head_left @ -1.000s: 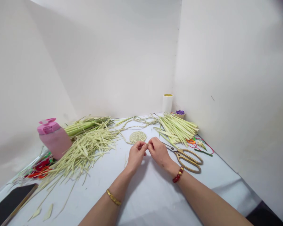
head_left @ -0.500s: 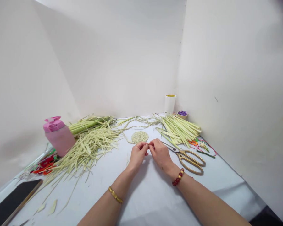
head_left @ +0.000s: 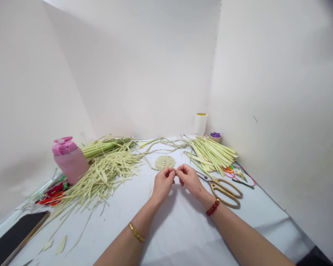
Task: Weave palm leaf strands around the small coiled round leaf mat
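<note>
My left hand point(head_left: 163, 181) and my right hand point(head_left: 190, 178) meet fingertip to fingertip over the table, both pinched on a thin pale straw strand point(head_left: 175, 170) between them. Just beyond the fingers lies a small round woven straw coil point(head_left: 164, 162), with a braided tail trailing toward the back. Gold-handled scissors point(head_left: 223, 187) lie right of my right hand. A gold bangle sits on my left wrist and a red bead bracelet on my right.
A loose heap of straw strips point(head_left: 105, 171) spreads at the left beside a pink bottle point(head_left: 69, 159). A neater bundle of strips point(head_left: 211, 153) lies back right, near a white roll point(head_left: 200, 123) and a small bowl point(head_left: 215, 136). A dark tablet point(head_left: 16, 236) lies front left.
Both hands stay pinched together on the strand, fingers shifting slightly. The view has drifted a little, nothing else moved.
</note>
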